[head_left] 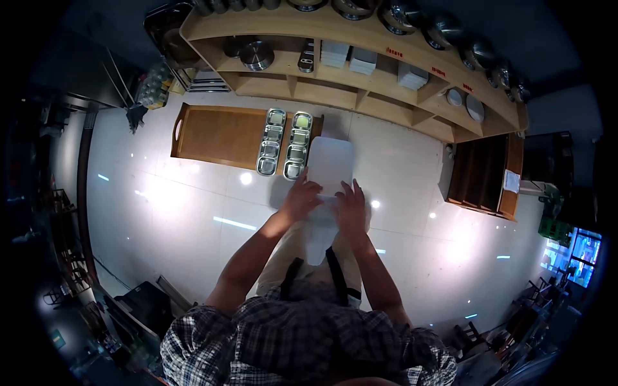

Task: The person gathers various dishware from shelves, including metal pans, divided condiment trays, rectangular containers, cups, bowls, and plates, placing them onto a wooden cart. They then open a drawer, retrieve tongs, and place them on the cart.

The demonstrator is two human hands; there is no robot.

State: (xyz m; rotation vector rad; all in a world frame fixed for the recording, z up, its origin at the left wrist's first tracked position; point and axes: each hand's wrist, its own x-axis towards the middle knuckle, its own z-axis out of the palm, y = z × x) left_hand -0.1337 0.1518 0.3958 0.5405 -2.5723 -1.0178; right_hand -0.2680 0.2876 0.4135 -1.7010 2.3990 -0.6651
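A white, rounded rectangular plastic piece [331, 162], like a lid or shallow box, is in front of me. My left hand [301, 199] grips its near left corner, fingers bent at the edge. At the near right corner, my right hand [350, 210] pinches the same edge with thumb and fingers. Below the hands, a translucent plastic part [318, 241] extends toward my lap; I cannot tell whether it joins the white piece. Left of them lie two steel compartment trays, one [270, 143] beside the other [298, 145], which has something pale green in its far compartment.
The steel trays rest on a brown wooden tray [219, 136] on the pale tiled floor [187, 206]. A wooden shelf [335, 95] with white dishes and metal bowls spans the far side. A dark wooden cabinet [483, 175] stands at right, and bagged bottles [154, 87] at far left.
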